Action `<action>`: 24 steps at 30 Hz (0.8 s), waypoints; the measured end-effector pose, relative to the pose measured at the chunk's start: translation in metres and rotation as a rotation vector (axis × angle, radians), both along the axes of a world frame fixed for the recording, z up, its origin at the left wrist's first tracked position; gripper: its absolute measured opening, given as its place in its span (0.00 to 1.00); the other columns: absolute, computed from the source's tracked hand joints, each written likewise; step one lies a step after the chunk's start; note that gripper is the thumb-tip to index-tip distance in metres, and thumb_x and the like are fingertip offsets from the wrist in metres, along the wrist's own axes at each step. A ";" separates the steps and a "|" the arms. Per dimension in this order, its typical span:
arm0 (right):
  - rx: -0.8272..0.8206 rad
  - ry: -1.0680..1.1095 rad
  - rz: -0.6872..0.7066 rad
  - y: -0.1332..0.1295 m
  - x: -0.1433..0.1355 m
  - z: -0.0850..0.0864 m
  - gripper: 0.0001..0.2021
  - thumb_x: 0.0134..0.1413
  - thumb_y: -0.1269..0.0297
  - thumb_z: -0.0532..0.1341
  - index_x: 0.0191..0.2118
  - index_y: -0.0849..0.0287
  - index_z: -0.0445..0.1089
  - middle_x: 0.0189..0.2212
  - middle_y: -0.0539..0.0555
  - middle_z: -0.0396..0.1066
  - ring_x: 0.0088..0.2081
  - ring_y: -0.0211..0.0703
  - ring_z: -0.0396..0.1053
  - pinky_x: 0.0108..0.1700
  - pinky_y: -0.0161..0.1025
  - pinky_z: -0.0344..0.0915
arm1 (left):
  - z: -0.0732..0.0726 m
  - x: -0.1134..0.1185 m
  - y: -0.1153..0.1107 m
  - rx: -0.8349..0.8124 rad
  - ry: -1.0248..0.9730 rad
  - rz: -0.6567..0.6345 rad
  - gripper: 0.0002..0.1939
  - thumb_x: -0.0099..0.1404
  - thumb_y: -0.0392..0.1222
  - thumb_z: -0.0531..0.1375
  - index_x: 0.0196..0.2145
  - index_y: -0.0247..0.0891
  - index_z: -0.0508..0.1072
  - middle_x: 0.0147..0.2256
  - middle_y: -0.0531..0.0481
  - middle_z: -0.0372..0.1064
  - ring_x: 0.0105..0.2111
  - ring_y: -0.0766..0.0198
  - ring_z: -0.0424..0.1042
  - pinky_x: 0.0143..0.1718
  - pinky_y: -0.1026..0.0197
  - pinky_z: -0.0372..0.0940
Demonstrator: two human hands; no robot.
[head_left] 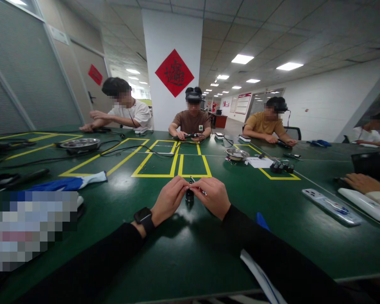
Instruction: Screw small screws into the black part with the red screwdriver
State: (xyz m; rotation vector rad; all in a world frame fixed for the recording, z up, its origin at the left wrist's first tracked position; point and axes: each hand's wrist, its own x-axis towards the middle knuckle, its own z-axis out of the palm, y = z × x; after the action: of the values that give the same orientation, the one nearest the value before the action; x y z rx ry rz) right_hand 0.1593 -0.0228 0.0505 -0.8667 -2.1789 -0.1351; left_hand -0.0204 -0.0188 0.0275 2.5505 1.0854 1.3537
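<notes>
A small black cylindrical object [189,196] stands upright on the green table, between my two hands. My left hand [172,197], with a dark watch on the wrist, is closed in a pinch at the top of this object from the left. From the right, my right hand [211,195] is also closed, its fingertips meeting the left ones above the object. A thin, light-coloured stick-like piece [192,179] shows at the right fingertips. Whatever lies between the left fingertips is too small to make out.
Blue-and-white gloves [66,181] lie at left. Metal bowls [81,145] [237,153], black parts [281,167] and cables stand farther back. A phone [332,206] and white case [365,204] lie right, near another person's hand [364,184]. Several people sit around the table.
</notes>
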 end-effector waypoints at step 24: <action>-0.033 -0.132 -0.135 0.006 0.003 0.003 0.03 0.55 0.67 0.55 0.34 0.59 0.65 0.35 0.53 0.66 0.38 0.40 0.64 0.40 0.35 0.58 | -0.016 0.004 0.011 -0.235 -0.224 0.145 0.20 0.59 0.49 0.58 0.44 0.37 0.61 0.36 0.49 0.62 0.35 0.63 0.64 0.38 0.59 0.62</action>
State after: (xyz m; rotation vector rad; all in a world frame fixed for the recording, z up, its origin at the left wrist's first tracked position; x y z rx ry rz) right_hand 0.1621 -0.0172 0.0533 -1.0501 -2.2493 -0.2298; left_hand -0.0160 -0.0080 0.0119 2.1358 1.3172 1.4065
